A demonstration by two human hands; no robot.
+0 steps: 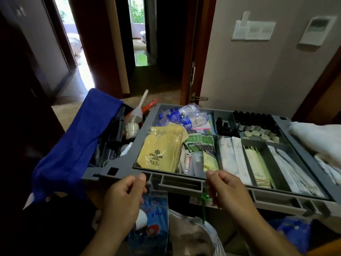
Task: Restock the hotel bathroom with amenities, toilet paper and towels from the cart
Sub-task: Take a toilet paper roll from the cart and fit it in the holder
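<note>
Head view, the first speaker asks: where do the person's hands sit against the tray [181,184]?

Second: Both are at its near rim. The left hand [125,193] is toward the rim's left end, fingers curled, thumb tip against the edge. The right hand [226,189] is further right along the same rim, balled up with its knuckles on top. Whether either one really grasps the rim, or anything else, cannot be told.

First: And the amenities?

Second: They lie inside the tray. Yellow packets [160,154] fill the near part of its left section, with crushed water bottles [184,115] at the far end. Green sachets [201,143] sit just right of the yellow packets. Long white packets [232,157] lie in the next compartment to the right, and cream packets [256,163] lie beside those. Small dark bottles [256,118] line the tray's far right corner.

First: Towels?

Second: White towels [317,139] are piled just off the tray's right edge.

First: What else is around the tray?

Second: A blue cloth [73,145] hangs off its left side. A blue printed bag [156,218] hangs below the near rim, between the two hands. A door handle [199,98] shows beyond the far edge.
</note>
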